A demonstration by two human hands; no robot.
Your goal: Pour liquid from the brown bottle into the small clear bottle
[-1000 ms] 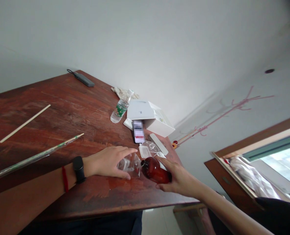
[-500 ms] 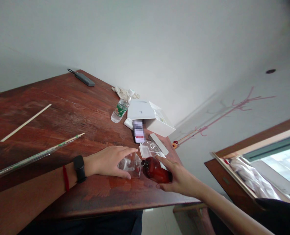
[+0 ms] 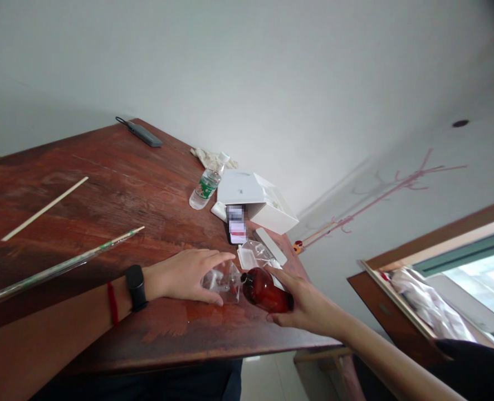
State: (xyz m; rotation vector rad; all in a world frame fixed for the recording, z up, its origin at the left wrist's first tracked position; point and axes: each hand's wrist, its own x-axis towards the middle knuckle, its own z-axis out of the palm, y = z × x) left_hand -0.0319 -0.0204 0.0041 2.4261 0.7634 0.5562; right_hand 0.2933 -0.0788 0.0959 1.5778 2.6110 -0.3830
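Note:
My right hand (image 3: 299,298) grips an amber-brown bottle (image 3: 265,289) that is tipped over, its narrow open neck pointing left. Just left of that neck is a clear plastic container (image 3: 225,281), its exact shape hard to make out. Curved around the container's far and near sides are the thumb and fingers of my left hand (image 3: 190,273), which wears a black wristband (image 3: 136,287). The bottle's mouth is close to the container's rim; whether they touch I cannot tell. No stream of liquid shows between them.
Beyond my hands are a white lidded tub (image 3: 247,258), a phone (image 3: 236,225), a white box (image 3: 240,188) and a water bottle (image 3: 206,186). Wrapped sticks (image 3: 71,262) and a loose stick (image 3: 44,209) lie left. The table edge (image 3: 213,359) is near my body.

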